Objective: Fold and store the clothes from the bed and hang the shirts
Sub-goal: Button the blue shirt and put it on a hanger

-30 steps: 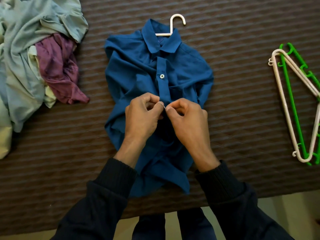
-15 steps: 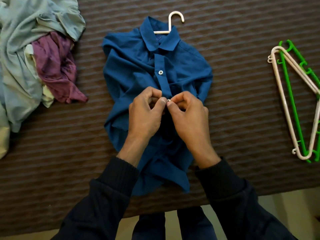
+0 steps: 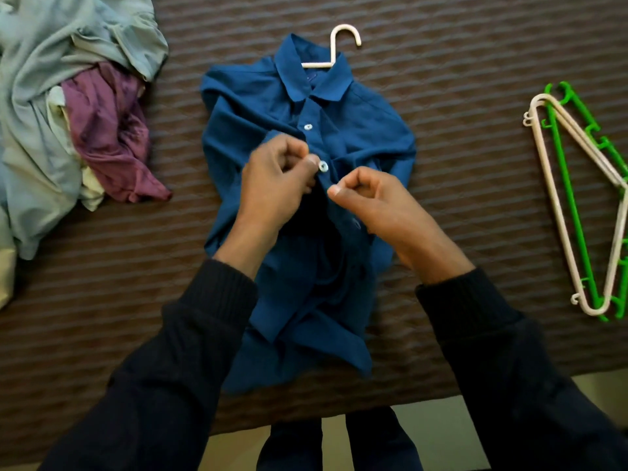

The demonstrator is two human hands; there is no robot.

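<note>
A blue collared shirt (image 3: 367, 130) lies front up on the brown striped bed (image 3: 475, 62), with the hook of a white hanger (image 3: 343, 32) sticking out of its collar. Two white buttons show closed on the placket, the upper button (image 3: 308, 126) and the second button (image 3: 323, 166). My left hand (image 3: 275, 188) has its fingers curled and pinches the placket just left of the second button. Lower right of that button, my right hand (image 3: 377, 202) hovers with thumb against curled fingers, and no cloth shows between them. The shirt's lower front lies open and crumpled.
A heap of loose clothes (image 3: 51, 113), pale green with a purple garment (image 3: 108, 130) in it, lies at the left. A white hanger (image 3: 557, 215) and a green hanger (image 3: 567, 205) lie stacked at the right. The bed's near edge runs just before my legs.
Both hands were pinched together on the second button. That button now shows closed, and my right hand has come off it and moved down and right. The left hand stays beside it.
</note>
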